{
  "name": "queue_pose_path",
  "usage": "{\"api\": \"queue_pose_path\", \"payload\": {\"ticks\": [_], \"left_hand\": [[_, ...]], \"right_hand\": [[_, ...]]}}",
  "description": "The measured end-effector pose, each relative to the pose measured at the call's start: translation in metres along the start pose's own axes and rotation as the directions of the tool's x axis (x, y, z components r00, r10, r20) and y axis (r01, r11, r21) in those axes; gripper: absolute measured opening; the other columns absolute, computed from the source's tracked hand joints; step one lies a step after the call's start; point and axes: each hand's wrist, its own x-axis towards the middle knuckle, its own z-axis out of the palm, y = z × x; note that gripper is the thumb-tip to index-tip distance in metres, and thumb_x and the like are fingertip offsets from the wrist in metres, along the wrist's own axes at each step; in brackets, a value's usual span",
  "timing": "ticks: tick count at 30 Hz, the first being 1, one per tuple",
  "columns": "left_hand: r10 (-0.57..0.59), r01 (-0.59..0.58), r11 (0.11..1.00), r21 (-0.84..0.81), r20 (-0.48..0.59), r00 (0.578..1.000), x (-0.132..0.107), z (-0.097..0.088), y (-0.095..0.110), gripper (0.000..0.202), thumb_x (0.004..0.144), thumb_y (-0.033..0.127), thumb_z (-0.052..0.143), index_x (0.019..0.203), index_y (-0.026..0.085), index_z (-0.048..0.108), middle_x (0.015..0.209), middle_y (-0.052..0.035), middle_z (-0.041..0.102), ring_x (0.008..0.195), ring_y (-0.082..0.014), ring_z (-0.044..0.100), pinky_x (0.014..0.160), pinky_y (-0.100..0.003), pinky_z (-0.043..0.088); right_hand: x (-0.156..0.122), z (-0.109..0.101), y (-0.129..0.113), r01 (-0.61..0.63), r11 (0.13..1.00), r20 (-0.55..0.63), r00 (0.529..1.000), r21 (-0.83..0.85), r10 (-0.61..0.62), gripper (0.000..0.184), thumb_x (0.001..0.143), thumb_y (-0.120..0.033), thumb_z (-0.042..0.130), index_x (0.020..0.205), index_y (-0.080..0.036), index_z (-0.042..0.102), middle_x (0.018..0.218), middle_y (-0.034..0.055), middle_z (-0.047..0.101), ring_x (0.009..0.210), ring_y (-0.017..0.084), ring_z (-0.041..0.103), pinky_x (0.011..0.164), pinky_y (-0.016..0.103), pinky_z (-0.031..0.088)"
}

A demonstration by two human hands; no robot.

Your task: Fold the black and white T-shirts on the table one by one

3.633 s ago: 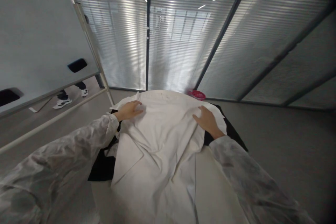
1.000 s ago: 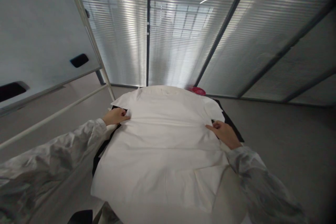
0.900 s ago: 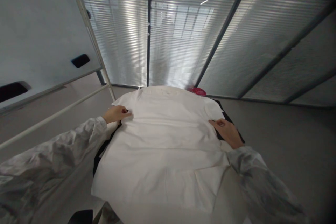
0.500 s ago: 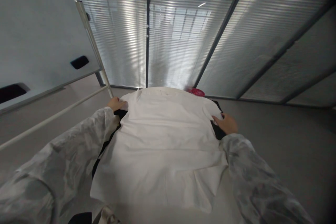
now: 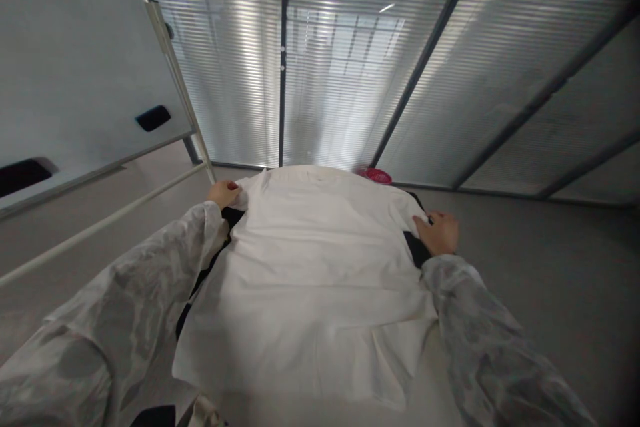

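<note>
A white T-shirt (image 5: pixel 315 260) lies spread flat over a black-covered table (image 5: pixel 413 248), collar away from me. My left hand (image 5: pixel 223 193) is closed on the edge of the left sleeve at the table's left side. My right hand (image 5: pixel 440 232) pinches the edge of the right sleeve at the table's right side. Both my arms are in white, slightly see-through sleeves.
A whiteboard on a metal stand (image 5: pixel 75 80) leans at the left. Glass walls with blinds (image 5: pixel 350 67) run behind the table. A small red round object (image 5: pixel 376 175) sits beyond the shirt's far right edge. Grey floor (image 5: pixel 540 267) lies to the right.
The crumpled shirt has been laid flat. In the last second both hands slid outward from the shirt's sides to the sleeve edges and gripped them.
</note>
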Motion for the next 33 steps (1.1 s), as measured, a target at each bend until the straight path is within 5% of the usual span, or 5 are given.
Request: {"api": "queue_pose_path", "payload": {"ticks": [6,12,17,26,33], "left_hand": [[-0.082,0.076,0.994,0.083,0.068,0.994,0.006,0.003,0.003,0.039,0.086,0.054,0.081,0.099,0.017,0.075,0.082,-0.0117,0.081,0.083,-0.0295,0.079,0.076,-0.035,0.057],[-0.069,0.063,0.993,0.103,0.057,0.996,0.006,0.003,0.005,0.034,0.086,0.050,0.080,0.097,0.018,0.074,0.085,-0.0109,0.081,0.094,-0.0284,0.078,0.083,-0.033,0.056],[-0.049,0.051,0.998,0.045,-0.033,0.998,0.001,0.001,0.014,0.026,0.091,0.043,0.074,0.098,0.018,0.073,0.105,-0.0139,0.081,0.105,-0.0286,0.074,0.087,-0.034,0.052],[-0.107,0.102,0.993,-0.054,-0.117,0.987,-0.003,-0.012,0.015,0.027,0.102,0.042,0.065,0.099,0.015,0.067,0.089,-0.0041,0.073,0.091,-0.0173,0.062,0.079,-0.030,0.043],[-0.162,0.149,0.984,-0.100,-0.137,0.977,-0.007,-0.011,0.016,0.021,0.103,0.038,0.064,0.104,0.017,0.067,0.088,-0.0039,0.077,0.085,-0.0184,0.070,0.078,-0.029,0.048]], "right_hand": [[-0.002,-0.003,-0.009,-0.136,0.990,0.205,0.971,0.048,0.124,0.063,0.098,-0.062,0.060,0.136,-0.015,0.076,0.127,0.0228,0.079,0.115,0.039,0.074,0.099,0.047,0.054],[0.001,0.001,-0.009,-0.179,0.982,0.235,0.959,0.060,0.160,0.069,0.097,-0.065,0.061,0.142,-0.014,0.074,0.127,0.0247,0.078,0.117,0.041,0.074,0.100,0.050,0.055],[0.005,0.002,-0.003,-0.178,0.979,0.208,0.966,0.096,0.155,0.058,0.097,-0.056,0.060,0.134,-0.015,0.078,0.122,0.0228,0.080,0.114,0.040,0.074,0.097,0.049,0.056],[0.024,-0.006,0.013,-0.282,0.936,0.115,0.958,0.209,0.263,0.049,0.096,-0.048,0.063,0.125,-0.013,0.082,0.110,0.0211,0.081,0.107,0.038,0.075,0.093,0.046,0.056],[0.036,-0.011,0.026,-0.327,0.903,0.109,0.945,0.279,0.309,0.040,0.096,-0.040,0.063,0.108,-0.008,0.084,0.091,0.0203,0.079,0.096,0.036,0.073,0.081,0.041,0.052]]}}
